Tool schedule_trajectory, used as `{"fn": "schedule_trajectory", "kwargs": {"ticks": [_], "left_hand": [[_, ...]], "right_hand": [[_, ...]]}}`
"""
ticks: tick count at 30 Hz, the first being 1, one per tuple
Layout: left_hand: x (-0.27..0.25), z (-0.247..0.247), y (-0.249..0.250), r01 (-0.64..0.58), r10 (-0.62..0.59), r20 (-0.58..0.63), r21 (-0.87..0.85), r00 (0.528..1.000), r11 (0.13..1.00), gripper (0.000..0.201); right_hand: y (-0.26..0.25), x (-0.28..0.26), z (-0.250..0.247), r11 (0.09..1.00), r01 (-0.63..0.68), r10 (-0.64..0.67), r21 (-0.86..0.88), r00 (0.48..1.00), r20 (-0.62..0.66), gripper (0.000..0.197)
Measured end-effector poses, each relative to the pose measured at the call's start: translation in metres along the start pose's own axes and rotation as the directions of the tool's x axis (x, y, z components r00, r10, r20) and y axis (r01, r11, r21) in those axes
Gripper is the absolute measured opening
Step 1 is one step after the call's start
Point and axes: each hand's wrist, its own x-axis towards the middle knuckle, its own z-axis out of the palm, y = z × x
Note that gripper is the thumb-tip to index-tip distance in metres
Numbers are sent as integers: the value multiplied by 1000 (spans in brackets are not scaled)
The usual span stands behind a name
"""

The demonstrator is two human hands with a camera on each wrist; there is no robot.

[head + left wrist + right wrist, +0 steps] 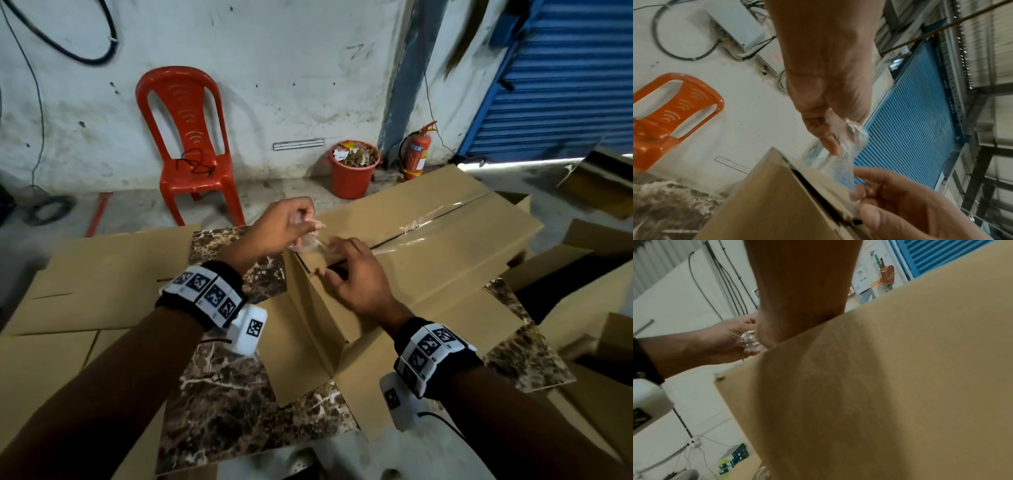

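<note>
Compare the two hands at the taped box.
The left hand is clear of the box, while the right hand lies on its near end. The left hand's fingers curl and pinch crumpled clear tape; the right hand's fingers lie flatter over the top edge, thumb on the end face, pressing down. Both wear marker bands at the wrist and meet at the tape's loose end.
</note>
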Motion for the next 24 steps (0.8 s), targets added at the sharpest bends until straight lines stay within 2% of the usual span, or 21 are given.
{"fn": "schedule_trajectory", "kwargs": {"ticks": [3, 7, 8, 10, 11, 13, 14, 16, 17, 19, 20, 22, 24], "left_hand": [[9, -8, -5, 92, -79, 141, -88, 987, 992, 23], [-1, -19, -17, 277, -228, 200, -266, 953, 923, 28], [-6, -22, -17, 320, -258, 226, -308, 939, 896, 35], [-12, -28, -21, 405, -323, 267, -359, 908, 841, 63], [-15, -30, -23, 411, -347, 237, -334, 907, 848, 73], [-16, -32, -30, 371, -359, 96, -177, 928, 912, 78], [-18, -30, -33, 354, -352, 36, -117, 935, 928, 75], [-22, -22, -38, 355, -357, -15, -80, 934, 932, 70], [-24, -16, -46, 368, -372, -30, -84, 928, 926, 71], [-28, 0, -55, 403, -409, -45, -108, 911, 909, 81], [-30, 7, -61, 404, -413, -58, -124, 909, 906, 86], [-34, 17, -68, 401, -425, -76, -217, 902, 890, 91], [-36, 24, -76, 372, -421, -86, -331, 903, 867, 92]], "right_hand": [[-6, 16, 1, 999, -33, 33, -32, 999, -7, 50], [-14, 51, -2, 970, -27, 55, -240, 992, 110, 26], [-14, 58, -3, 970, -24, 57, -241, 989, 133, 26], [-10, 70, -5, 976, -48, 86, -212, 981, 176, 33], [-8, 73, -5, 978, -81, 119, -193, 974, 195, 39], [-7, 79, -6, 970, -163, 203, -178, 950, 238, 43], [-8, 81, -5, 962, -203, 244, -180, 938, 247, 37], [-12, 87, -6, 941, -283, 322, -183, 917, 237, 24], [-14, 91, -7, 935, -310, 344, -170, 910, 230, 23], [-16, 97, -10, 942, -323, 334, -86, 902, 273, 41], [-18, 100, -11, 955, -295, 285, -20, 901, 327, 53], [-22, 105, -12, 979, -185, 132, 85, 895, 426, 76], [-22, 109, -11, 997, -35, -4, 74, 882, 471, 93]]}}
